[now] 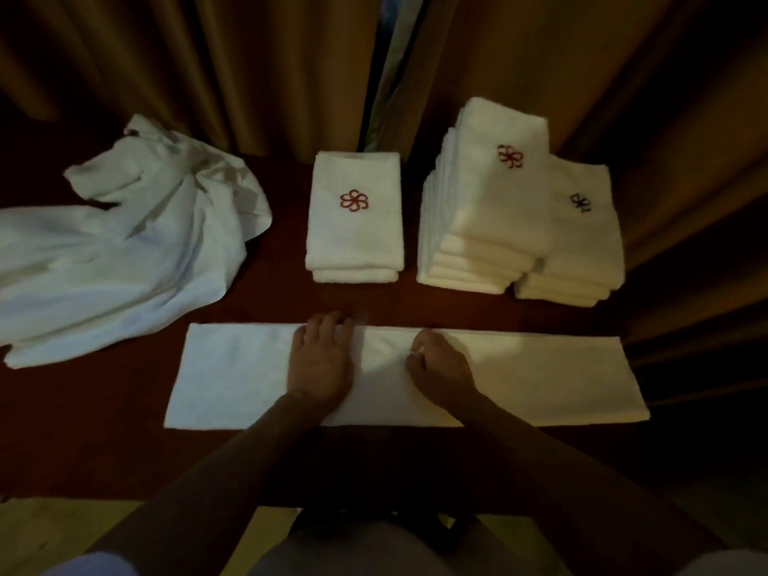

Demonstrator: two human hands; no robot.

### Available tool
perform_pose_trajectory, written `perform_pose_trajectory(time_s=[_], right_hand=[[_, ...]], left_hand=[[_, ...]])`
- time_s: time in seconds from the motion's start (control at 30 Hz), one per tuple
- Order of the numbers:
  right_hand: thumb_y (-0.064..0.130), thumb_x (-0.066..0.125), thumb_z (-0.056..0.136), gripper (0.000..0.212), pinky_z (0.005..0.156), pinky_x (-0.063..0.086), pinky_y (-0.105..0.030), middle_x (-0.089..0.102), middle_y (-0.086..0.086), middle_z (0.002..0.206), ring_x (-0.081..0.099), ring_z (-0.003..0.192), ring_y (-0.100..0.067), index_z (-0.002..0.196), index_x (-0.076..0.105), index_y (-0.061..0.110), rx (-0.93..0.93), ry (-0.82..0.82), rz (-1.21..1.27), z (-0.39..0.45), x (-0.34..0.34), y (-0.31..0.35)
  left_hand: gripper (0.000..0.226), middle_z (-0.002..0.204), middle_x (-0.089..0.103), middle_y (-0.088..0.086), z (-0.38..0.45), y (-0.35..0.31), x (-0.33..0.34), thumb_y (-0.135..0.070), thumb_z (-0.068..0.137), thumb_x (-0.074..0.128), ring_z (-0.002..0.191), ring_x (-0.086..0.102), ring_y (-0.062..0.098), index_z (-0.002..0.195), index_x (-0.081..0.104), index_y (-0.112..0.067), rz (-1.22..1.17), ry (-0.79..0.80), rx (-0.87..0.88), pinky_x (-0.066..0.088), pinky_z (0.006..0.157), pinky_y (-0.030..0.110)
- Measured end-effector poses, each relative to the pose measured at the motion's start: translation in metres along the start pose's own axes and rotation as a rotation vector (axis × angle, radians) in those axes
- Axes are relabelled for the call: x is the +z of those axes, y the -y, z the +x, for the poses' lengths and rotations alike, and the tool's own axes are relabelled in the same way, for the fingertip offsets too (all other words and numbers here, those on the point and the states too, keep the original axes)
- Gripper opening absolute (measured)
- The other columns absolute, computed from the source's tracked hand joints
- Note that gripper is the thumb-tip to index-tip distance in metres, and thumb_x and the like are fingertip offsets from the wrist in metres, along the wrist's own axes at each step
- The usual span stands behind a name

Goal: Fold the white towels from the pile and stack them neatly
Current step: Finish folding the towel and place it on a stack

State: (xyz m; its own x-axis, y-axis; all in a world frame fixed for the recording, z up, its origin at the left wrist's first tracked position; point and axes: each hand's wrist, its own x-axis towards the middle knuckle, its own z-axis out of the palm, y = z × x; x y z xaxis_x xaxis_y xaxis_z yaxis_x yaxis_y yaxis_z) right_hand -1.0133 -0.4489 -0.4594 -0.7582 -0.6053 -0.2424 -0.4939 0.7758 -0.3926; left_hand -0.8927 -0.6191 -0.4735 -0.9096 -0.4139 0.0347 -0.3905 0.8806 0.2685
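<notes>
1. Brown curtains [249, 68] hang in heavy pleats across the back of a dim room, with a narrow gap near the middle; they close the scene just behind the table.
2. The table [104, 451] is covered in dark red cloth, and it carries everything in view.
3. The unfolded pile [124, 251] of white cloth lies crumpled at the far left, well apart from the finished work.
4. Three stacks of folded towels stand along the back: a low middle stack [355, 226] with a red flower mark, a tall stack [486, 209] to its right, and a lower right stack [582, 243] touching the tall one.
5. The towel in hand [540, 376] lies flat as a long strip near the front edge, with its long axis running left to right across the person's body.
6. Both hands rest on its middle, so the free ends stretch away from the fingers to either side, the left end toward the pile, the right end toward the stacks.
7. The left hand [322, 359] lies flat, fingers straight and slightly spread, pressing the strip at its far edge.
8. The right hand [440, 367] has fingers curled, apparently pinching the cloth near the centre line; the exact grip is hard to make out.
9. Judging by this, the next fold should bring an end over the middle, each hand being nearer its own side.
</notes>
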Motion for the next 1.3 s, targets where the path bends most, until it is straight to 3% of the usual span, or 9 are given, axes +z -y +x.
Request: perform_pose_trajectory(time_s=[0.17, 0.33, 0.43, 0.6, 0.7, 0.83, 0.97, 1.17, 1.3], right_hand=[[0.018, 0.051, 0.091, 0.015, 0.077, 0.041, -0.027, 0.061, -0.001, 0.094, 0.056, 0.087, -0.015, 0.096, 0.062, 0.010, -0.054, -0.108, 0.481, -0.003, -0.033, -0.036], [0.031, 0.037, 0.092, 0.037, 0.084, 0.045, -0.038, 0.059, -0.007, 0.109, 0.057, 0.099, -0.025, 0.111, 0.061, 0.011, -0.051, -0.300, 0.110, -0.024, -0.062, -0.133], [0.037, 0.032, 0.092, 0.050, 0.096, 0.045, -0.047, 0.059, -0.013, 0.125, 0.056, 0.116, -0.033, 0.125, 0.059, 0.010, -0.027, -0.292, -0.190, -0.034, -0.071, -0.190], [0.045, 0.029, 0.096, 0.059, 0.114, 0.033, -0.049, 0.039, -0.015, 0.152, 0.036, 0.141, -0.032, 0.146, 0.039, 0.016, -0.004, -0.195, -0.292, -0.043, -0.064, -0.237], [0.047, 0.026, 0.099, 0.062, 0.119, 0.024, -0.047, 0.027, -0.013, 0.159, 0.024, 0.147, -0.029, 0.154, 0.028, 0.019, -0.039, -0.181, -0.265, -0.048, -0.060, -0.248], [0.048, 0.025, 0.100, 0.060, 0.117, 0.026, -0.048, 0.029, -0.012, 0.159, 0.026, 0.147, -0.029, 0.153, 0.032, 0.020, -0.041, -0.207, -0.261, -0.046, -0.061, -0.248], [0.048, 0.024, 0.100, 0.059, 0.117, 0.023, -0.048, 0.027, -0.011, 0.160, 0.022, 0.148, -0.028, 0.153, 0.031, 0.022, -0.032, -0.209, -0.298, -0.043, -0.059, -0.252], [0.032, 0.037, 0.096, 0.054, 0.112, 0.031, -0.056, 0.039, -0.024, 0.151, 0.037, 0.138, -0.042, 0.142, 0.049, 0.008, -0.005, -0.322, -0.335, -0.041, -0.052, -0.231], [0.028, 0.032, 0.104, 0.049, 0.112, 0.031, -0.051, 0.044, -0.027, 0.147, 0.042, 0.137, -0.041, 0.137, 0.054, 0.000, -0.215, -0.413, -0.155, -0.040, -0.011, -0.148]], left_hand=[[0.052, 0.132, 0.059, 0.012, 0.010, -0.115, 0.023, -0.039, 0.083, 0.053, 0.121, 0.055, 0.035, 0.128, 0.059, -0.015, -0.059, 0.009, 0.088, 0.047, 0.093, 0.048], [0.067, 0.132, 0.062, 0.012, 0.006, -0.209, 0.047, -0.045, 0.069, 0.078, 0.121, 0.060, 0.031, 0.127, 0.063, -0.014, -0.020, 0.111, 0.139, 0.052, 0.093, 0.044], [0.066, 0.143, 0.052, 0.015, 0.003, -0.246, 0.065, -0.045, 0.080, 0.068, 0.131, 0.051, 0.034, 0.136, 0.056, -0.013, -0.030, 0.106, 0.187, 0.049, 0.101, 0.049], [0.070, 0.158, 0.030, 0.018, 0.001, -0.291, 0.088, -0.055, 0.092, 0.041, 0.145, 0.026, 0.043, 0.150, 0.038, -0.016, -0.025, 0.134, 0.132, 0.029, 0.115, 0.057], [0.072, 0.164, 0.012, 0.013, -0.001, -0.294, 0.100, -0.061, 0.096, 0.030, 0.150, 0.008, 0.041, 0.156, 0.024, -0.022, -0.008, 0.149, 0.089, 0.014, 0.119, 0.058], [0.070, 0.165, 0.013, 0.008, 0.000, -0.281, 0.102, -0.061, 0.096, 0.028, 0.151, 0.005, 0.037, 0.156, 0.023, -0.026, 0.007, 0.132, 0.083, 0.015, 0.120, 0.055], [0.071, 0.166, 0.002, 0.004, -0.001, -0.247, 0.096, -0.064, 0.098, 0.017, 0.152, -0.005, 0.031, 0.158, 0.011, -0.028, 0.064, 0.122, 0.019, 0.001, 0.122, 0.050], [0.065, 0.164, 0.018, 0.006, -0.011, -0.188, 0.081, -0.056, 0.100, 0.024, 0.152, 0.012, 0.027, 0.156, 0.027, -0.022, 0.097, 0.030, -0.068, 0.012, 0.120, 0.049], [0.059, 0.160, 0.027, 0.010, -0.006, -0.191, 0.083, -0.044, 0.101, 0.027, 0.150, 0.020, 0.030, 0.152, 0.038, -0.016, 0.024, 0.021, -0.067, 0.017, 0.119, 0.051]])
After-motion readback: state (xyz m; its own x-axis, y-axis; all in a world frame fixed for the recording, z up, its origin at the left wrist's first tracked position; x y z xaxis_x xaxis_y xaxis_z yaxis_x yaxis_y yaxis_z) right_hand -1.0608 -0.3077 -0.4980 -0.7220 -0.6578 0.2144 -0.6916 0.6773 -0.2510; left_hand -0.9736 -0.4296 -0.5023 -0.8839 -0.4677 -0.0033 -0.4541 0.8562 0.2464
